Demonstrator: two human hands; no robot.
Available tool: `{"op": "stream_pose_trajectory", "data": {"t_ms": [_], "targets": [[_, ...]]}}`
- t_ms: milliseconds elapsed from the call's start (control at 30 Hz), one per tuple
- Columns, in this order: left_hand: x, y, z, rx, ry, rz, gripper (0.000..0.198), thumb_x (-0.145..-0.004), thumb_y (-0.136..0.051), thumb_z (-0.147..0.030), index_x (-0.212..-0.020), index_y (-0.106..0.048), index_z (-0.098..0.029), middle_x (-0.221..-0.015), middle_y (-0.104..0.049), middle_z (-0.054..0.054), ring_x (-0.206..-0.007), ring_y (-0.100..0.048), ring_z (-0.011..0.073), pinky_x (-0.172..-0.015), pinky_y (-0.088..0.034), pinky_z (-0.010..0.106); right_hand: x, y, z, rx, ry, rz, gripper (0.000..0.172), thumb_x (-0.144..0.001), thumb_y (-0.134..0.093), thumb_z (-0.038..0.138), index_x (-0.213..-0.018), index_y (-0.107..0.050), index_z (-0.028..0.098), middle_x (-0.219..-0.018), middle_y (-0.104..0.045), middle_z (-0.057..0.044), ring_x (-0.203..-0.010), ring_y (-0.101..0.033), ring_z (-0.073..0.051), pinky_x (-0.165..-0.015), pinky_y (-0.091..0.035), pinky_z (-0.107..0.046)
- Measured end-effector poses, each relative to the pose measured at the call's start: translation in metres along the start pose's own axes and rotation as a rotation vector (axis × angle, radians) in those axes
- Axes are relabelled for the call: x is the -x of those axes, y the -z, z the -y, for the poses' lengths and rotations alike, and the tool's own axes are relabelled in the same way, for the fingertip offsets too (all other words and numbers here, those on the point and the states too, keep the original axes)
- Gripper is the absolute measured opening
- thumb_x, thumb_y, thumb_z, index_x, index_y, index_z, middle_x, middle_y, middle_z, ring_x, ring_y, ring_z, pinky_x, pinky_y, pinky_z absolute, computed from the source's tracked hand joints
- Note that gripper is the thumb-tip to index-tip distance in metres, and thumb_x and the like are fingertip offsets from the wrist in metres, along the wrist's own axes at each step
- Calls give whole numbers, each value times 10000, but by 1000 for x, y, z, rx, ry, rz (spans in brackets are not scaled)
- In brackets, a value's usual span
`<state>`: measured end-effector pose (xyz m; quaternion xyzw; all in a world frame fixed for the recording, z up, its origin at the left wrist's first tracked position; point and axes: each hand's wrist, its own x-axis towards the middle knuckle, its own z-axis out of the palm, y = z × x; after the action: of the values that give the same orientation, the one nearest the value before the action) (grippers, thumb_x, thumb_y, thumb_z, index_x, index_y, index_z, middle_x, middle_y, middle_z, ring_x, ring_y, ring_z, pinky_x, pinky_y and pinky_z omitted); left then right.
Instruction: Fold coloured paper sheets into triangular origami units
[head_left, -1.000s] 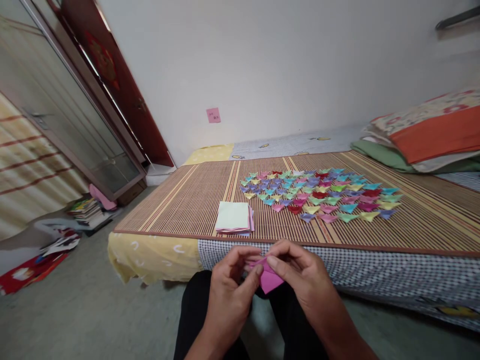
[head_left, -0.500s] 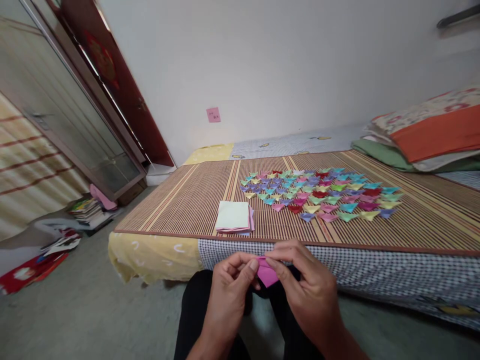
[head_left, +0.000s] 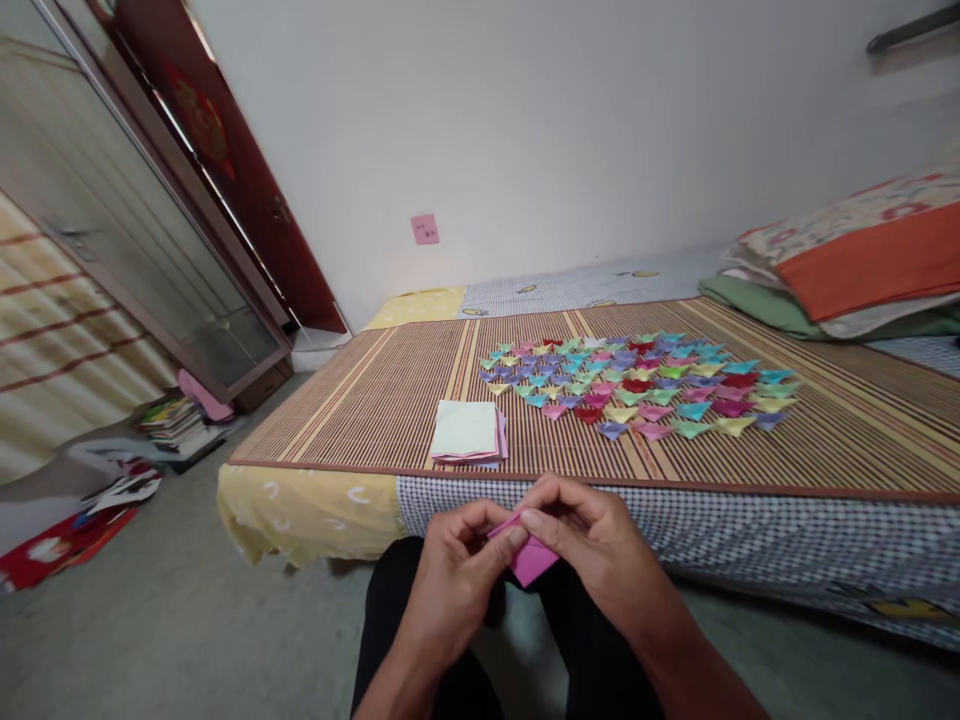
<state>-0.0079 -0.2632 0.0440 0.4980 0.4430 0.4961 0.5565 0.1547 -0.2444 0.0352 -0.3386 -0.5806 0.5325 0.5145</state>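
A folded piece of pink paper (head_left: 534,562) is held over my lap, just in front of the bed's edge. My left hand (head_left: 463,570) pinches its left side between thumb and fingers. On its upper right, my right hand (head_left: 589,545) grips with thumb and index finger pressed on the fold. Beyond my hands, a stack of square paper sheets (head_left: 465,430), pale green on top, lies on the woven mat (head_left: 360,400). Several small folded paper pieces (head_left: 637,385) in many colours sit in rows farther right on the mat.
Folded bedding (head_left: 862,260) with an orange band is piled at the bed's right end. A pink note (head_left: 424,229) is stuck to the wall. Left of the bed, books (head_left: 176,425) are stacked on the floor by a glass-panelled door (head_left: 150,220).
My right hand has shifted left, closer to my left hand, and its thumb now presses near the middle of the top fold. The pink paper has tilted.
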Motion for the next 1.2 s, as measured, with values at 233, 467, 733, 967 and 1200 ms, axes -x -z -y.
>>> {"op": "stream_pose_trajectory", "data": {"t_ms": [233, 467, 733, 967, 1200], "targets": [[-4, 5, 14, 131, -27, -129, 259, -800, -843, -371, -756, -744, -136, -681, -668, 3, -636, -530, 105, -646, -432, 204, 0, 6, -4, 222, -41, 23, 271, -932, -648, 403, -776, -658, 182, -685, -581, 16, -643, -497, -143, -599, -393, -266], [-5, 5, 20, 288, 38, -105, 249, -742, -885, -347, -760, -758, -134, -683, -676, 12, -646, -534, 111, -672, -432, 220, 4, 6, -11, 174, -34, 41, 260, -934, -636, 375, -758, -648, 184, -697, -581, 12, -673, -518, -158, -632, -416, -279], [0, 7, 10, -9, -44, -35, 266, -826, -807, -371, -729, -730, -135, -682, -625, 8, -675, -518, 131, -671, -416, 235, 5, -2, -4, 265, 98, -40, 134, -927, -665, 314, -894, -720, 196, -784, -653, -1, -743, -598, -172, -697, -454, -279], [1, -4, 11, 62, 61, -30, 327, -665, -921, -358, -675, -680, -136, -629, -589, -17, -608, -486, 110, -603, -379, 212, 7, -8, -6, 229, 136, -177, 227, -956, -613, 320, -766, -642, 200, -742, -624, -10, -702, -589, -177, -650, -454, -284], [3, -1, 14, 97, -36, -88, 245, -779, -838, -350, -770, -710, -141, -710, -630, 3, -686, -516, 129, -690, -432, 228, 10, -5, -10, 167, 54, -168, 193, -923, -639, 328, -777, -625, 201, -701, -605, 4, -656, -574, -164, -617, -449, -273]]}}
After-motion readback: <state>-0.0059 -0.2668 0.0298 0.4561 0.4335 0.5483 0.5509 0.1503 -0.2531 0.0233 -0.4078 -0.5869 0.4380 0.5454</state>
